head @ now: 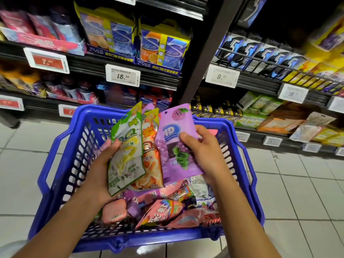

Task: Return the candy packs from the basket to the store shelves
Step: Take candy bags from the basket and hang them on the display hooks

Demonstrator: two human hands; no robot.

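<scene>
Head view, looking down into a blue basket (pixel 61 161) over a tiled floor (pixel 297 192), store shelves (pixel 186 79) right behind it. Left hand (pixel 104 164) holds a green-white candy pack (pixel 126 155) and an orange candy pack (pixel 150 155) fanned together, thumb pressed on the green one's front, other fingers hidden behind. Right hand (pixel 206 151) pinches a purple grape candy pack (pixel 178 144), thumb on front, fingers curled behind its right edge. All three packs upright above the basket, overlapping side by side. More candy packs (pixel 162 211), pink and purple mostly, lie piled in the basket bottom. Price tags (pixel 122 75) on shelf edges; shelf stock blurred.
</scene>
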